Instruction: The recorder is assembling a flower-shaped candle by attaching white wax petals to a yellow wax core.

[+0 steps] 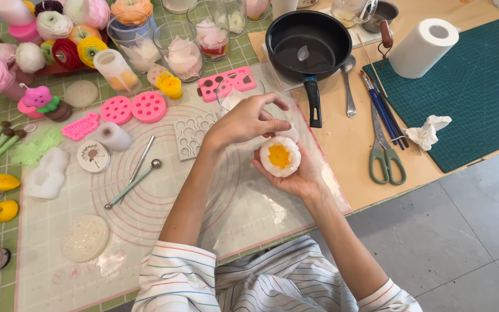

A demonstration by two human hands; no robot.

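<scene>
The right hand (pixel 295 176) is cupped under a round white wax flower (pixel 280 156) with a yellow middle, holding it up over the clear mat (pixel 163 231). The left hand (pixel 246 118) pinches the flower's far edge with its fingertips. Left of the hands lies a ball-tipped tool (pixel 134 184). Farther off sit pink molds (pixel 133 108), a black pan (pixel 307 43) and a paper towel roll (pixel 423 47).

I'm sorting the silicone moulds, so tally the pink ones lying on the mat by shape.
Round pink moulds: 2, side by side, the left one and the right one
Rectangular pink mould: 1
Long narrow pink mould: 1
Total: 4
</scene>
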